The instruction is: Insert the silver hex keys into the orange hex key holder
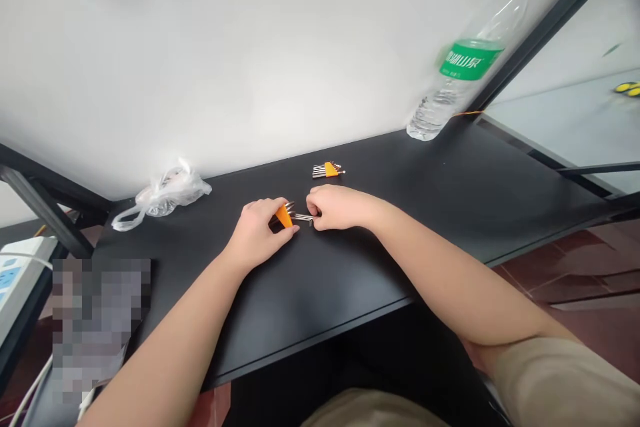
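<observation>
My left hand (257, 230) grips an orange hex key holder (284, 216) between thumb and fingers, just above the black table. Silver L-shaped hex keys (303, 217) stick out of the holder toward the right, one with its short bent end pointing down. My right hand (335, 207) is closed in a pinch at the far end of these keys; its fingertips hide what exactly they grip. Just beyond the right hand, a second orange holder with several hex keys (330, 169) lies flat on the table, touched by neither hand.
A tall water bottle (470, 60) with a green label stands at the back right against the white wall. At the back left lies a crumpled clear plastic bag (167, 192). A white power strip (23, 273) sits beyond the table's left edge, and a dark metal frame (550, 20) rises on the right.
</observation>
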Motion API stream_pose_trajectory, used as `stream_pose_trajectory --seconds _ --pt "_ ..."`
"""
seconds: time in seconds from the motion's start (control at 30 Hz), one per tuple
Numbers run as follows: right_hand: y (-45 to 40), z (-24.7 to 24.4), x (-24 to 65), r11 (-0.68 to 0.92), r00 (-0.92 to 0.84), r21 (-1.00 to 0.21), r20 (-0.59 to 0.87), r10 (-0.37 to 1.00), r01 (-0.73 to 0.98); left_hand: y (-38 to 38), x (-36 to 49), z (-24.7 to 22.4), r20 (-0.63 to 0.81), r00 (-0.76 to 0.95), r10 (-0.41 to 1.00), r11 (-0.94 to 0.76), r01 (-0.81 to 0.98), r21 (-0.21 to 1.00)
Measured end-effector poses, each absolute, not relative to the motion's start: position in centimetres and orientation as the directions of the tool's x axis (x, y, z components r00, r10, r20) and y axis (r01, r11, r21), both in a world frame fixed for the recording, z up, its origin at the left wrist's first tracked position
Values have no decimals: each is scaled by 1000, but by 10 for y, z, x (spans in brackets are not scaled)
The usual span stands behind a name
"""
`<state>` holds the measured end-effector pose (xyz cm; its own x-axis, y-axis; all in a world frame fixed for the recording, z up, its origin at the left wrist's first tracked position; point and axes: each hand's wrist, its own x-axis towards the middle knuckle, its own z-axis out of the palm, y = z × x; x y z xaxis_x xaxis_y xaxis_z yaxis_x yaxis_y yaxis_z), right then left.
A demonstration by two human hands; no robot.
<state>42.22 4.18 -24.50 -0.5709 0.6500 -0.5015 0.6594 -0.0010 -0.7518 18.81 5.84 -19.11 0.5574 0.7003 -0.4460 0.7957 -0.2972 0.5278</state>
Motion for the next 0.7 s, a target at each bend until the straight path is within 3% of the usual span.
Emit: stream_pose_trajectory --seconds 0.27,0.53,0.7 --pt "42 -251 428 -67 -579 -787 -506 640 614 60 188 -190 -457 547 701 -284 802 526" --pt "47 -239 437 -9 -594 -905 -286 752 425 62 187 -191 -447 510 735 -248 816 523" --pt "46 -234 435 17 -577 -925 -223 786 380 62 188 -187 -442 518 733 -252 809 530"
